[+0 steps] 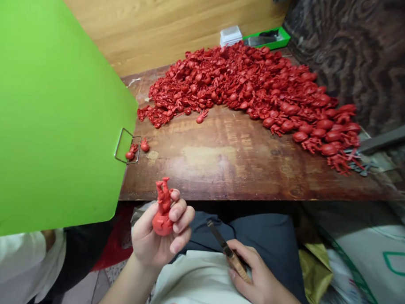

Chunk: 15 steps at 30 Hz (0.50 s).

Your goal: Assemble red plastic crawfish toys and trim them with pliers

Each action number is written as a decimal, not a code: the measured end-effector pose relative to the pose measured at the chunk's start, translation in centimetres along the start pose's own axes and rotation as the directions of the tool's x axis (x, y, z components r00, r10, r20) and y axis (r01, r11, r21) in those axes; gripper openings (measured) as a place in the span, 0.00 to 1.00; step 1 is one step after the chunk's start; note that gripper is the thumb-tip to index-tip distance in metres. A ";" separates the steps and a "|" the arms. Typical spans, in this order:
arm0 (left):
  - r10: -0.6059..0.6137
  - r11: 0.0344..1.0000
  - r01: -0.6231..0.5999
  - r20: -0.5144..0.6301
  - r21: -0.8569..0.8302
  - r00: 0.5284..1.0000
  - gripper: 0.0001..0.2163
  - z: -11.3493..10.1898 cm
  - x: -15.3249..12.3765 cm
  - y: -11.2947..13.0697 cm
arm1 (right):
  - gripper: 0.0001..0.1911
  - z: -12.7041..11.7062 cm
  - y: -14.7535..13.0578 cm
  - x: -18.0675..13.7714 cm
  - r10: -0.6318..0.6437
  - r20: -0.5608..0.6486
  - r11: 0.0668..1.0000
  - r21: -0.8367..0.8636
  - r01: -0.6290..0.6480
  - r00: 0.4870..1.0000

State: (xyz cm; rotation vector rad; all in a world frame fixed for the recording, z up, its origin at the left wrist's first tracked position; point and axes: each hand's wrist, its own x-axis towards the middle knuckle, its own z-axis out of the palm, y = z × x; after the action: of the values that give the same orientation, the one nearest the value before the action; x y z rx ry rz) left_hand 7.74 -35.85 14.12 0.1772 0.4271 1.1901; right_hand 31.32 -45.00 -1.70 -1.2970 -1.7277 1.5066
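In my left hand [156, 239] is a small red plastic figurine [163, 212], its round head down and its legs pointing up. My fingers and thumb close around it, just off the table's front edge. My right hand [254, 278], over my lap, grips a knife [233, 259] with a wooden-looking handle and a narrow dark blade that points up and to the left. The blade is apart from the figurine. Across the table lies a big heap of similar red figurines [231, 77].
A bright green board [57, 116] stands at the left, a wire handle [116, 144] at its edge with red figurines [131, 152] beside it. The brown wooden table [215, 157] reaches to my lap. At the back are a green tray [284, 37] and white box [231, 35].
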 end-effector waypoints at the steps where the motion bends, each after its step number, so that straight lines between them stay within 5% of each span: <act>1: -0.014 1.000 0.014 0.001 -0.001 1.000 0.06 0.0 0.2 0.1 | 0.18 0.0 -0.4 0.1 -0.016 -0.033 1.000 0.003 0.016 0.999; 7: 0.018 0.999 -0.016 -0.046 0.046 0.999 0.09 0.1 0.9 -0.1 | 0.19 -2.1 -1.8 2.1 -0.033 -0.285 0.999 -0.028 0.026 0.958; 11: 0.113 0.922 -0.084 -0.054 0.378 0.992 0.12 -3.7 -0.1 0.7 | 0.32 -5.7 -0.3 2.8 -0.020 -0.495 0.988 -0.143 -0.059 0.868; 13: 0.172 0.747 -0.022 -0.160 0.665 0.972 0.15 -7.7 -1.6 1.7 | 0.36 -8.2 0.9 2.9 -0.012 -0.570 0.956 -0.249 -0.158 0.822; 15: 0.291 0.411 0.224 -0.359 0.884 0.887 0.14 -12.4 -3.3 2.8 | 0.36 -11.1 1.9 3.4 -0.009 -0.653 0.885 -0.359 -0.298 0.758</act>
State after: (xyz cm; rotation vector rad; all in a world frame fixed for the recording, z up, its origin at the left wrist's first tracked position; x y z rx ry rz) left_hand -0.75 -39.01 4.59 0.8891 1.5442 0.8922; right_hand 39.89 -36.99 -1.36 -1.9421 -1.5463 0.5811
